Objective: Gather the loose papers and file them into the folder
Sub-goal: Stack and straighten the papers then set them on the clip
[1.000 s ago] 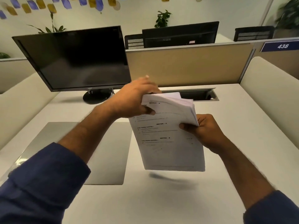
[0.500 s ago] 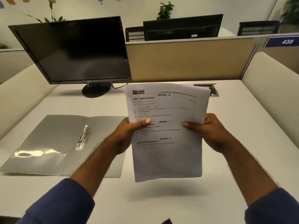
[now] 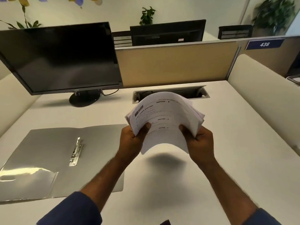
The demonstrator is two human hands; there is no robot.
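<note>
A stack of printed white papers [image 3: 167,117] hangs above the middle of the desk, bowed upward like an arch. My left hand [image 3: 133,140] grips its left edge, thumb on the top sheet. My right hand [image 3: 199,142] grips the right edge the same way. The grey folder [image 3: 48,159] lies open flat on the desk to the left of my hands, with its metal fastener clip [image 3: 76,151] along the middle fold. A clear pocket [image 3: 24,179] covers the folder's lower left part. The papers are apart from the folder.
A black monitor [image 3: 61,57] on a round stand [image 3: 84,98] is at the back left. A cable slot [image 3: 199,93] is set in the desk behind the papers. Beige partition walls [image 3: 175,64] close the desk at the back and right [image 3: 266,101].
The papers stood upright and flat between both hands half a second ago. Now they are lower, tipped away from me and bent into an arch. Earlier my left hand held their top edge.
</note>
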